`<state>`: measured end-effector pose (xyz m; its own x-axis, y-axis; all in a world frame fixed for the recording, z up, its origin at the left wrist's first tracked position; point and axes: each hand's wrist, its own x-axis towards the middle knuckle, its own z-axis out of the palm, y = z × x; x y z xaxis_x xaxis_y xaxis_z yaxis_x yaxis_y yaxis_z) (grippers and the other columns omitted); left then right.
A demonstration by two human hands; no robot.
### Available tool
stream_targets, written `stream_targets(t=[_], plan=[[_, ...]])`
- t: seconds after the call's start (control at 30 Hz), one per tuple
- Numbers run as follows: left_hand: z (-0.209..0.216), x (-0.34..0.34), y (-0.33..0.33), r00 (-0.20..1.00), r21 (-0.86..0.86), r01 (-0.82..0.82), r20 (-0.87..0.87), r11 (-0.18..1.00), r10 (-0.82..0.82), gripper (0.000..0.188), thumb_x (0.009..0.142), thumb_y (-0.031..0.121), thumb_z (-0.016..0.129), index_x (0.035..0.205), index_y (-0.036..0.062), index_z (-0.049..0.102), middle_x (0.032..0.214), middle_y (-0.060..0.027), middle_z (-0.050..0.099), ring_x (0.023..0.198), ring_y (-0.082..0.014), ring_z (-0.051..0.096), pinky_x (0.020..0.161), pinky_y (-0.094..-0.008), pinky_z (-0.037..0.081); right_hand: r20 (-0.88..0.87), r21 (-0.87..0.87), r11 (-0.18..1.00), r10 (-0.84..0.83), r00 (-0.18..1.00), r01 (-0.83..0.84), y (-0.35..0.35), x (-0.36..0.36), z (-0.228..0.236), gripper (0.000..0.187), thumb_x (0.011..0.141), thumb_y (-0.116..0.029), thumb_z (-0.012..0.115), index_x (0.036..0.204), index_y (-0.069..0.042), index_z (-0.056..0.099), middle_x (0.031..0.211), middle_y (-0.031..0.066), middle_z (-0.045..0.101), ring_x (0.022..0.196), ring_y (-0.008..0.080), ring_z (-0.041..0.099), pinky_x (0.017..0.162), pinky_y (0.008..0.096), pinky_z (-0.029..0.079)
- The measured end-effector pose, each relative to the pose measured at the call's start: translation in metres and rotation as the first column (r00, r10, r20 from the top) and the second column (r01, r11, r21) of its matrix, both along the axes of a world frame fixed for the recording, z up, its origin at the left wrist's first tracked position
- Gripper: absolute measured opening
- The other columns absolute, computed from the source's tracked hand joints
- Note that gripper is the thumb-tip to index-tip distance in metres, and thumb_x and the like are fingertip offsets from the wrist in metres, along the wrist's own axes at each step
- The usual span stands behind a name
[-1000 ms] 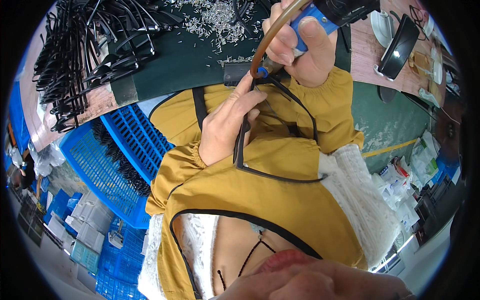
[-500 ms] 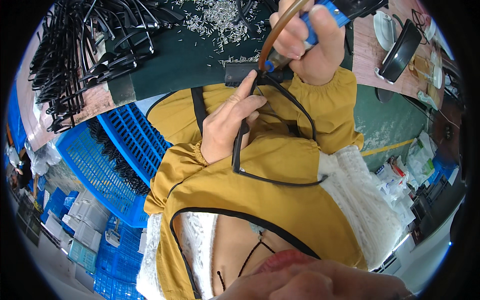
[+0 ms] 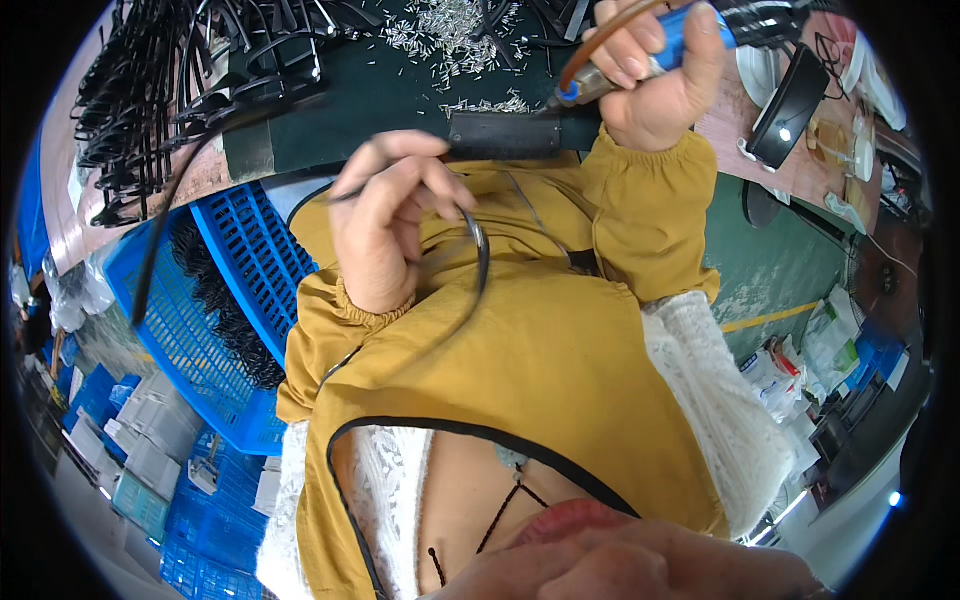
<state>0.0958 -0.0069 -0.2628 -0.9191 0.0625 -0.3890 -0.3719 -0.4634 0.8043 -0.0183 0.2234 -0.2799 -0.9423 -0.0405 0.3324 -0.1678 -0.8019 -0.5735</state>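
My left hand [image 3: 385, 215] is raised over my lap in front of the table edge, its fingers closed on a black eyeglass frame [image 3: 482, 262]. The frame is smeared by motion; one thin arm curves down over my apron and another dark length reaches out to the left. My right hand [image 3: 660, 85] grips a blue powered screwdriver [image 3: 682, 42] with a brown hose [image 3: 605, 32] along it. Its tip points down left, close to the right end of a black block [image 3: 505, 132] at the table edge. Behind the block lie small silver screw-like pieces [image 3: 445, 40] in a loose heap.
Many black eyeglass frames [image 3: 130, 120] are piled at the table's left. Below them a blue basket [image 3: 175, 320] holds more black pieces. A dark phone [image 3: 788, 110] leans at the right. Blue crates [image 3: 210, 520] and white bags [image 3: 790, 390] stand on the floor.
The left hand has moved left, away from the block, and turned the eyeglass frame. The screwdriver has moved up and right, off the frame, with the right hand.
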Motion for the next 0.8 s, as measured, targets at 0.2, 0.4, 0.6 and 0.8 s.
stream_targets(t=[0.2,0.4,0.6,0.8], plan=[[-0.017,0.018,0.009,0.624,0.596,0.266,0.493,0.758,-0.606,0.041,0.107,0.039,0.052,0.127,0.0034,0.055,0.068,-0.0083,0.062,0.053,-0.0207,0.062,0.047,-0.0259,0.048,0.013,0.155,0.986,0.054,0.998,-0.055,-0.011,0.043,-0.004,0.026,0.105,-0.036,0.057,0.118,-0.014,0.051,0.077,-0.0013,0.045,0.061,0.0101,0.043,0.05,0.0232,0.034],[-0.042,0.014,0.003,0.736,0.671,0.106,0.443,0.733,-0.512,0.036,0.096,0.019,0.071,0.129,0.0104,0.059,0.081,-0.0061,0.067,0.064,-0.014,0.066,0.058,-0.0245,0.056,-0.038,0.139,0.99,0.041,0.998,-0.036,-0.013,0.05,-0.012,0.018,0.105,-0.028,0.055,0.117,-0.014,0.051,0.078,-0.0006,0.047,0.062,0.0111,0.046,0.052,0.0233,0.037],[-0.044,0.013,0.002,0.734,0.671,0.136,0.426,0.729,-0.529,0.036,0.096,0.022,0.072,0.128,0.0122,0.057,0.08,-0.0047,0.066,0.062,-0.0127,0.064,0.055,-0.0221,0.053,-0.061,0.211,0.972,0.118,0.991,-0.103,-0.023,0.045,-0.008,0.019,0.106,-0.026,0.057,0.119,-0.014,0.051,0.077,-0.0003,0.046,0.062,0.0114,0.046,0.054,0.0256,0.039],[-0.047,0.009,0.001,0.715,0.679,0.155,0.424,0.717,-0.556,0.034,0.098,0.022,0.069,0.128,0.0146,0.056,0.077,-0.0041,0.064,0.06,-0.0132,0.061,0.049,-0.0217,0.043,-0.014,0.193,0.981,-0.001,1.0,0.004,-0.036,0.05,-0.003,0.019,0.101,-0.018,0.061,0.112,-0.009,0.049,0.073,0.0036,0.047,0.054,0.0113,0.043,0.047,0.0262,0.036]])
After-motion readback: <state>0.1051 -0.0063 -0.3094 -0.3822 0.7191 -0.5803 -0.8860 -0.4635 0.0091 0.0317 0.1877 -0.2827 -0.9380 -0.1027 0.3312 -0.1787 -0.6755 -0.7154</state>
